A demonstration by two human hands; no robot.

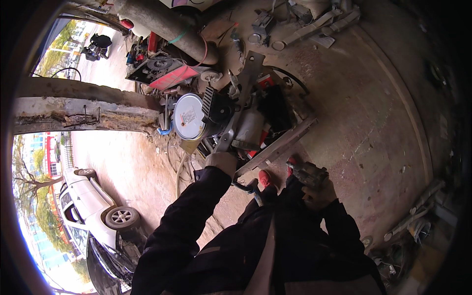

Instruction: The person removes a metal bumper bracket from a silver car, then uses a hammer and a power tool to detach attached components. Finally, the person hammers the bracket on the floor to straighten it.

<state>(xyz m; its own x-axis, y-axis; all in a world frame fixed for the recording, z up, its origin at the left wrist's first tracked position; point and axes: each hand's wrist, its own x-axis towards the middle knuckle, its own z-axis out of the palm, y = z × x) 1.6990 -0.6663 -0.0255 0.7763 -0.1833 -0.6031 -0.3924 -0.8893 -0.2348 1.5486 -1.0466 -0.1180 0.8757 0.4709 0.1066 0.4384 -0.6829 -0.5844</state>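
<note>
My left hand (222, 161), in a pale work glove, grips the edge of a long grey metal bar (275, 145) that lies across a cluttered machine. My right hand (318, 192), in a dark dirty glove, is closed around a small dark power tool (306, 172) held just below the bar's near end. Both arms wear dark sleeves. My red shoe (265, 178) shows between the hands.
A white round can lid (188, 116), a black motor housing (216, 104) and a silver cylinder (249, 129) crowd the machine. A thick pipe (162, 24) and a red toolbox (164, 73) lie beyond. Concrete floor (364, 108) stretches right. A white car (96, 206) stands lower left.
</note>
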